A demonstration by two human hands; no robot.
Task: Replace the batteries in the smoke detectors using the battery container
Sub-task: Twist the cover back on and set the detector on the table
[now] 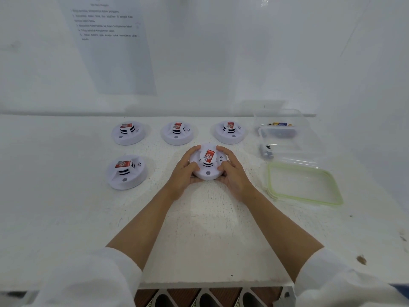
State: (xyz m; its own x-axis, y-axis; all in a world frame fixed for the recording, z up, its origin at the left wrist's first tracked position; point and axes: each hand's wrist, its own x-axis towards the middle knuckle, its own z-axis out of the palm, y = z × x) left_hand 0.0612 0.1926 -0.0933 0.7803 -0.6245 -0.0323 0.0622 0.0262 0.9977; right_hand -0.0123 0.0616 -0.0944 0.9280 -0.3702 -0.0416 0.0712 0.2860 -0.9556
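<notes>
Both the left hand [184,171] and the right hand [232,171] curl their grip round one smoke detector [208,161] on the white table [210,229], beside the open battery container [280,131].

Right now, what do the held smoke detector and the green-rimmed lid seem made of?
Held smoke detector: likely moulded white plastic, matte; smooth uniform shell with vent slots. Lid: probably clear glossy plastic, since the table shows through; its green rim seal may be rubber.
</notes>
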